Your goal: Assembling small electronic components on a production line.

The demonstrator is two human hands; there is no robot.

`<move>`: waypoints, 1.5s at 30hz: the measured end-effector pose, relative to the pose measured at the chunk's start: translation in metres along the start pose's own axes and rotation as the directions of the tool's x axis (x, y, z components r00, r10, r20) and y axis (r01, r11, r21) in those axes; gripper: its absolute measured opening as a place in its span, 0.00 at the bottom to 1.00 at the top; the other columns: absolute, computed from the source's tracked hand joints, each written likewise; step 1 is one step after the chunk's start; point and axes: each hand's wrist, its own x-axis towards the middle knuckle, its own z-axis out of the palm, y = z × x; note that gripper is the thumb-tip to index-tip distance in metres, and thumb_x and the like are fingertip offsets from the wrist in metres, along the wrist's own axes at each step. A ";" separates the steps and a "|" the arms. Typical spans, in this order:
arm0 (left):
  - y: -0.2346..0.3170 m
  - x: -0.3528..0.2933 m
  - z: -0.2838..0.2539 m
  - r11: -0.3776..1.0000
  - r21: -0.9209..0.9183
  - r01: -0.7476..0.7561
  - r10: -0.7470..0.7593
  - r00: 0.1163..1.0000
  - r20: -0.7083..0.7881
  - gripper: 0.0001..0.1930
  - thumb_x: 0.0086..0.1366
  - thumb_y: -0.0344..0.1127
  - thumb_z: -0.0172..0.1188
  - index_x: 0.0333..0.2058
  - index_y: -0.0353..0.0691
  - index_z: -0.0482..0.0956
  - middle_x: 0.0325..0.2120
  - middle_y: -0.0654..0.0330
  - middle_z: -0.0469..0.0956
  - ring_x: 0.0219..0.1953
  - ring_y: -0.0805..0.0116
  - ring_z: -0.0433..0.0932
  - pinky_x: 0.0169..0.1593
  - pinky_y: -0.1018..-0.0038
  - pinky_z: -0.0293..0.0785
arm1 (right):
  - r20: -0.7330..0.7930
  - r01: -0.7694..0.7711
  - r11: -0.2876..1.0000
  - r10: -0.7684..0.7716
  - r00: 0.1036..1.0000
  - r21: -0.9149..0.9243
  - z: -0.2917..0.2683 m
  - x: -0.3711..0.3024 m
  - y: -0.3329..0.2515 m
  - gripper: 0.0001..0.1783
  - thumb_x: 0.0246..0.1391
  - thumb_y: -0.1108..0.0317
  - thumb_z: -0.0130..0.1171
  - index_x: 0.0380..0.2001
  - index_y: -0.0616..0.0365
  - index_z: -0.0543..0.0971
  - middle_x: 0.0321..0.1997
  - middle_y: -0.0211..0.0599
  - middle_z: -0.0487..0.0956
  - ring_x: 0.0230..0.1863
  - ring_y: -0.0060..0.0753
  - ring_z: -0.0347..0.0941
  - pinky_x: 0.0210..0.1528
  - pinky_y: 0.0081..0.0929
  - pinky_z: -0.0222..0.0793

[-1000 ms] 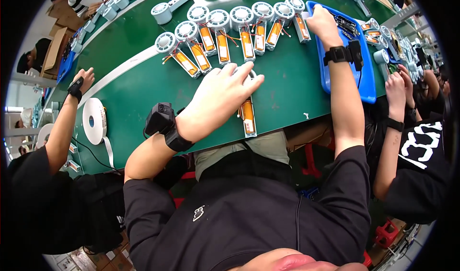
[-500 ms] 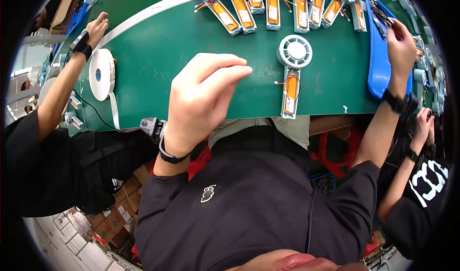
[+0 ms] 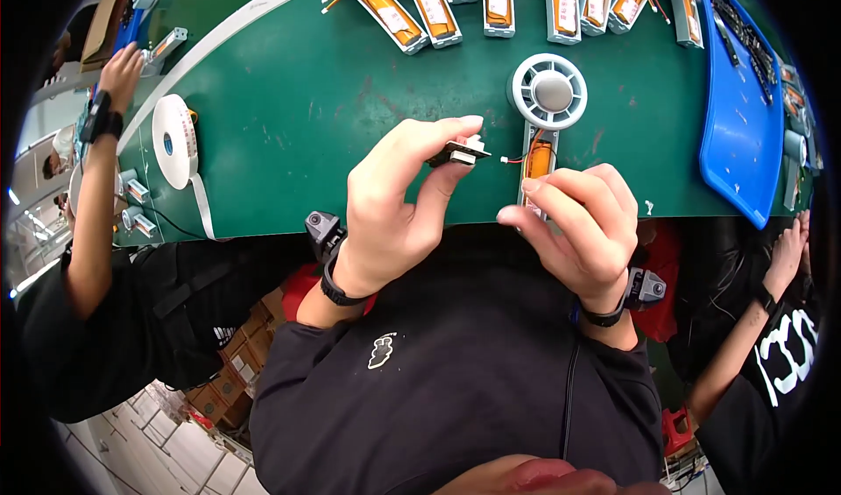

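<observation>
Between thumb and fingertips, my left hand [image 3: 394, 201] pinches a small black circuit board [image 3: 457, 152] with white connectors on it. My right hand [image 3: 578, 228] is raised over the lower end of a handheld fan [image 3: 550, 92], its thumb and index finger apart and nothing visible between them. The fan lies on the green table with its round grey head away from me. In its open handle sits an orange battery [image 3: 537, 158]. A thin lead with a small white plug [image 3: 505, 159] sticks out to the left of the handle.
Several more opened fans with orange batteries [image 3: 498, 0] lie along the far side. A blue tray [image 3: 740, 158] holding black boards stands at the right. To the left is a roll of white tape [image 3: 175, 142]. Co-workers' arms [image 3: 96, 180] show at both sides.
My right hand has come back from the blue tray to the fan. A circuit board is now in my left hand, which has moved slightly right. The tray has shifted and turned.
</observation>
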 end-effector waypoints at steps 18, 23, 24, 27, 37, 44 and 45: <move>-0.011 0.016 -0.015 0.901 -0.182 0.394 -0.308 0.875 0.373 0.23 0.72 0.24 0.50 0.65 0.32 0.65 0.41 0.59 0.75 0.34 0.80 0.68 0.39 0.82 0.69 | 0.004 -0.008 0.943 0.007 1.000 0.332 0.040 0.016 0.029 0.16 0.42 0.88 0.68 0.37 0.65 0.84 0.36 0.44 0.85 0.26 0.35 0.78 0.26 0.24 0.72; -0.026 0.013 -0.015 0.975 -0.160 0.153 -0.083 0.922 0.377 0.22 0.72 0.23 0.50 0.64 0.33 0.66 0.41 0.59 0.76 0.32 0.82 0.69 0.36 0.83 0.68 | -0.013 -0.154 0.859 0.184 0.983 0.489 0.050 0.010 0.029 0.15 0.45 0.88 0.68 0.38 0.65 0.83 0.36 0.43 0.84 0.27 0.31 0.78 0.28 0.23 0.74; -0.025 0.011 -0.016 0.953 -0.200 0.225 -0.133 0.911 0.390 0.22 0.72 0.23 0.49 0.63 0.33 0.66 0.41 0.59 0.76 0.32 0.82 0.69 0.35 0.83 0.69 | -0.005 -0.218 0.826 0.258 0.966 0.520 0.051 0.009 0.028 0.15 0.45 0.88 0.68 0.38 0.65 0.83 0.36 0.43 0.84 0.28 0.30 0.78 0.28 0.23 0.74; -0.011 0.009 -0.011 0.901 -0.266 0.343 -0.211 0.882 0.421 0.20 0.73 0.23 0.48 0.62 0.33 0.66 0.41 0.58 0.76 0.30 0.82 0.70 0.32 0.83 0.69 | -0.087 -0.109 0.888 0.164 0.983 0.447 0.049 0.010 0.028 0.14 0.46 0.88 0.68 0.37 0.65 0.83 0.35 0.42 0.83 0.29 0.29 0.78 0.29 0.22 0.74; 0.007 0.006 -0.003 0.836 -0.333 0.437 -0.277 0.859 0.430 0.15 0.74 0.23 0.50 0.58 0.33 0.68 0.39 0.59 0.77 0.25 0.82 0.71 0.29 0.82 0.69 | -0.154 -0.118 0.927 0.183 0.971 0.356 0.039 0.008 0.014 0.14 0.47 0.89 0.67 0.38 0.65 0.83 0.35 0.40 0.82 0.29 0.27 0.78 0.29 0.21 0.72; 0.001 0.004 0.003 0.928 -0.264 0.264 -0.162 0.922 0.353 0.13 0.73 0.23 0.54 0.54 0.33 0.72 0.39 0.59 0.78 0.33 0.80 0.76 0.36 0.80 0.74 | -0.148 -0.065 0.981 0.093 0.985 0.183 0.033 0.010 0.008 0.13 0.47 0.87 0.67 0.37 0.65 0.81 0.32 0.42 0.80 0.27 0.33 0.77 0.27 0.25 0.71; 0.000 0.004 0.004 0.941 -0.255 0.222 -0.131 0.935 0.331 0.13 0.73 0.23 0.54 0.54 0.33 0.73 0.39 0.59 0.78 0.34 0.79 0.77 0.38 0.80 0.75 | -0.146 -0.060 0.982 0.087 0.985 0.179 0.031 0.011 0.008 0.13 0.47 0.87 0.67 0.37 0.65 0.81 0.32 0.42 0.80 0.27 0.33 0.77 0.27 0.25 0.71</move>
